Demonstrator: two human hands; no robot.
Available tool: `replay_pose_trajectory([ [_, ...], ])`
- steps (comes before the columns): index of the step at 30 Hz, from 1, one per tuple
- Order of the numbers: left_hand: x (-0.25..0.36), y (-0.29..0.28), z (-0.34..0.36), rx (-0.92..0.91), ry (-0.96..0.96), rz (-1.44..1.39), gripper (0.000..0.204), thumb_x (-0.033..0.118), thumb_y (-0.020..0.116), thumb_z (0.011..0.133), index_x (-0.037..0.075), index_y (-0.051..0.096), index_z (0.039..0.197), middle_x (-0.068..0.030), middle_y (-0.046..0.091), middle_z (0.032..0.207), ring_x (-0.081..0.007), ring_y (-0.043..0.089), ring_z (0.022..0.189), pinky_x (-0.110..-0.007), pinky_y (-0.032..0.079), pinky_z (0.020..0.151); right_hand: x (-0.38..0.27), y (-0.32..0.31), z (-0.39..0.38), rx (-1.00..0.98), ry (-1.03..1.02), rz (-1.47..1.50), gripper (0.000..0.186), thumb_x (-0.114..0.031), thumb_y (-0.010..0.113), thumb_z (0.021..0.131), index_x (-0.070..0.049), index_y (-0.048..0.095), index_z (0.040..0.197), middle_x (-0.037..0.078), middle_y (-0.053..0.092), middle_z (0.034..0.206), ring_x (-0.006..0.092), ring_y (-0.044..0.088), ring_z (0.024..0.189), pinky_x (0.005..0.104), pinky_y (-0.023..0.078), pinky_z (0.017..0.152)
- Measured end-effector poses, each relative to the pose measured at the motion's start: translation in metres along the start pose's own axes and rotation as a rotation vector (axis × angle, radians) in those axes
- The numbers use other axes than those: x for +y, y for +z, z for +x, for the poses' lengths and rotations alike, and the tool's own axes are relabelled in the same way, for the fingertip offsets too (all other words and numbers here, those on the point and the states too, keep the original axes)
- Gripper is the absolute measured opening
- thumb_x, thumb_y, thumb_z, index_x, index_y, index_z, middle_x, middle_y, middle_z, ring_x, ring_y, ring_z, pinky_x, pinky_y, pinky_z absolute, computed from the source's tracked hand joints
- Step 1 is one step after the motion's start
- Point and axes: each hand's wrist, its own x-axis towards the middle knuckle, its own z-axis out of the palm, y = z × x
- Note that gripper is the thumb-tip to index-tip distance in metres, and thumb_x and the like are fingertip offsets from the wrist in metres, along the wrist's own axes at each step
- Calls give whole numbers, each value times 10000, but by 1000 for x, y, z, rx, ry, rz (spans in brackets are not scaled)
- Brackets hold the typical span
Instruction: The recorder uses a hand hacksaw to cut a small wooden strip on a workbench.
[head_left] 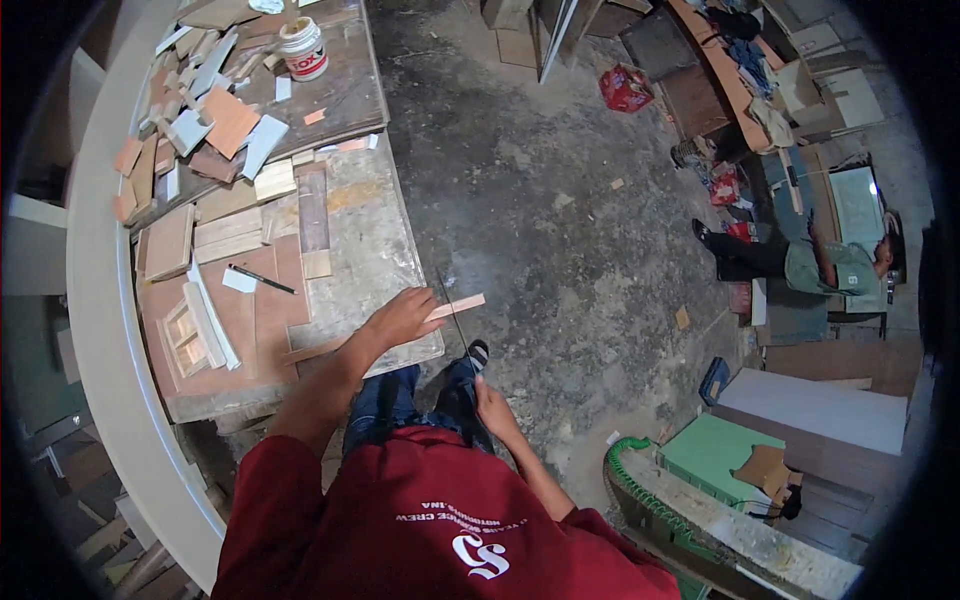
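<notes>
My left hand (402, 316) is closed over a narrow wooden strip (462, 305), holding it down at the right edge of the workbench (370, 262). One end of the strip juts out past that edge. Below it, my right hand (492, 405) grips a saw (461, 328), whose thin dark blade is seen nearly edge-on and crosses the overhanging part of the strip. The saw's handle is hidden inside my fingers. To the left on the bench lie a black pen (262, 279), a white card (239, 280) and a small wooden frame piece (190, 335).
Offcuts (228, 120) are heaped at the bench's far left, near a white tub (303, 50). A red crate (626, 88) stands on the concrete floor (560, 220). Another person (830, 262) is at the right. A green coiled hose (625, 465) hangs at lower right.
</notes>
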Motion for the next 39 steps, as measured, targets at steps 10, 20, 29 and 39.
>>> replay_pose_trajectory([
  [10,3,6,6,-73,-45,41,231,230,649,781,14,580,825,-142,533,842,-314,548,826,-395,449,757,-31,11,81,13,-145,-66,612,-425,235,992,80,566,895,341,564,876,497,519,916,481,419,767],
  [20,0,3,11,-104,-108,34,214,207,657,766,28,572,846,-127,512,844,-308,536,812,-401,438,740,-33,14,69,-71,-44,-90,553,-389,227,999,56,539,900,334,550,878,509,501,911,501,407,728],
  [29,-1,-2,11,-132,-83,31,232,187,651,775,8,554,884,-128,506,857,-302,524,828,-386,433,732,-15,2,41,-42,-52,-94,573,-402,243,989,68,566,1035,332,562,1019,478,492,1054,478,404,883],
  [39,-3,4,4,-138,-60,44,249,167,662,757,0,559,910,-123,507,849,-298,520,799,-383,431,719,-20,8,50,-8,-167,-36,559,-378,220,994,55,570,940,349,560,917,488,521,939,528,411,782],
])
